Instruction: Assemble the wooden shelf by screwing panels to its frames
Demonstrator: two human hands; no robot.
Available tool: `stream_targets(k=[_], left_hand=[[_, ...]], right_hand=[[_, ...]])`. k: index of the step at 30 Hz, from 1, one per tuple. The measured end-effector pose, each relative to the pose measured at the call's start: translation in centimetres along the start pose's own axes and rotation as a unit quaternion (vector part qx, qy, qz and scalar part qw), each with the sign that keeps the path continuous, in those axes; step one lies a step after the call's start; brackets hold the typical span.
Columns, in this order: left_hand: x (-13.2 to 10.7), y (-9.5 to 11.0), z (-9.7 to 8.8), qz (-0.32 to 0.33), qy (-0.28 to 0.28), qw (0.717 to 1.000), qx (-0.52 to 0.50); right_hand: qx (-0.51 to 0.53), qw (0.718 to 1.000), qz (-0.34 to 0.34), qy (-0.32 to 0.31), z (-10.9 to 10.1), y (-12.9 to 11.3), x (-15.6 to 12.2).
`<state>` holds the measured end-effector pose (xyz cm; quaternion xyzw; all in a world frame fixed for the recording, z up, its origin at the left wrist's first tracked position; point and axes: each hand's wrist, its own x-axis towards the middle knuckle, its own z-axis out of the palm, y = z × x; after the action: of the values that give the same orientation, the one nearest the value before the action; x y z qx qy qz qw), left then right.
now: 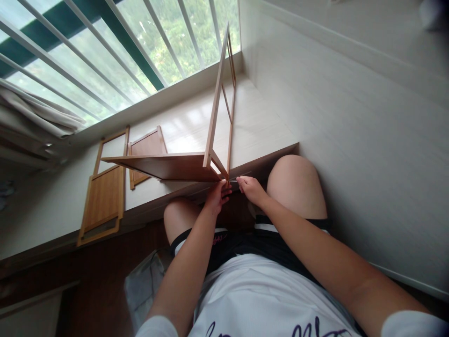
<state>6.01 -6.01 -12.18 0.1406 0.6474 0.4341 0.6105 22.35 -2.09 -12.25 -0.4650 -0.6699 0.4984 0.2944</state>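
Note:
A wooden shelf piece stands in front of me: a flat board joined to an upright wooden frame. My left hand is closed around the near corner where board and frame meet. My right hand is pinched just to the right of that corner, on a thin metal tool or screw too small to name. Both hands hover above my bare knees.
Two more wooden panels lie flat on the pale raised platform to the left. A barred window runs along the back and a white wall rises on the right. A plastic bag lies on the dark floor.

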Motion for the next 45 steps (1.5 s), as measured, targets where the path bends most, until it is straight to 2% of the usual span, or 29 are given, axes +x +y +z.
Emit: stream_targets(k=[2,4,5,7,9,13,15,19,24,30,33,40,45], left_hand=[[0.0,0.0,0.0,0.000,0.002,1.000,0.000],[-0.1,0.0,0.1,-0.001,0.001,1.000,0.000],[-0.1,0.0,0.1,-0.002,0.001,1.000,0.000],[-0.1,0.0,0.0,-0.002,0.001,1.000,0.000],[-0.1,0.0,0.0,0.001,0.000,1.000,-0.002],[-0.1,-0.1,-0.1,0.003,-0.005,1.000,-0.004],[-0.1,-0.1,-0.1,0.001,-0.006,1.000,-0.003],[-0.1,0.0,0.0,-0.002,-0.002,1.000,0.001],[0.0,0.0,0.0,-0.001,0.001,1.000,0.005],[-0.2,0.0,0.0,-0.001,0.002,1.000,0.002],[-0.2,0.1,0.1,-0.002,0.003,1.000,0.003],[-0.2,0.0,0.0,-0.004,-0.002,1.000,-0.001],[-0.1,0.0,0.0,-0.001,-0.006,1.000,-0.004]], right_hand=[[0.057,0.998,0.023,-0.002,0.3,0.1,0.1],[0.161,0.983,0.089,-0.024,0.6,0.1,0.3],[0.231,0.962,0.138,-0.051,0.6,0.1,0.4],[0.354,0.898,0.231,-0.119,0.5,0.1,0.6],[0.414,0.850,0.280,-0.169,0.2,0.0,0.8],[0.439,0.826,0.294,-0.194,-0.3,-0.1,0.7],[0.434,0.834,0.292,-0.173,-0.1,-0.2,0.5],[0.363,0.895,0.243,-0.095,0.7,-0.2,0.1],[0.293,0.936,0.179,-0.071,1.1,0.0,0.2],[0.108,0.990,0.092,0.000,1.2,0.7,0.4],[0.049,0.996,0.069,0.021,1.1,0.9,0.3],[-0.083,0.996,0.018,0.025,0.0,0.5,0.0],[-0.149,0.988,0.017,0.024,-0.2,0.6,0.0]])
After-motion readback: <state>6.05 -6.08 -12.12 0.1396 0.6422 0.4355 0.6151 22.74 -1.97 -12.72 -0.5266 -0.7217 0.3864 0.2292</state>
